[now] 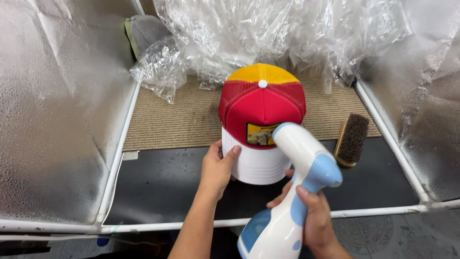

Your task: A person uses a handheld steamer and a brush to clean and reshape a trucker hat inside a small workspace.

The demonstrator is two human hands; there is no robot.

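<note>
Steaming step: left hand (216, 169) fingers gripping white stand under red cap (262, 109); right hand (314, 218) fingers closed round steamer (292, 192), nozzle at front panel.

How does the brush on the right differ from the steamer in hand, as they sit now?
The brush lies untouched on the mat edge; the steamer is gripped by the right hand, nozzle at the cap. The brush is small, brown, bristled; the steamer is larger, smooth, white and blue. Both sit right of the cap.

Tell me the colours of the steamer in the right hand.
The steamer is white with light blue parts, best seen in the head view.
</note>
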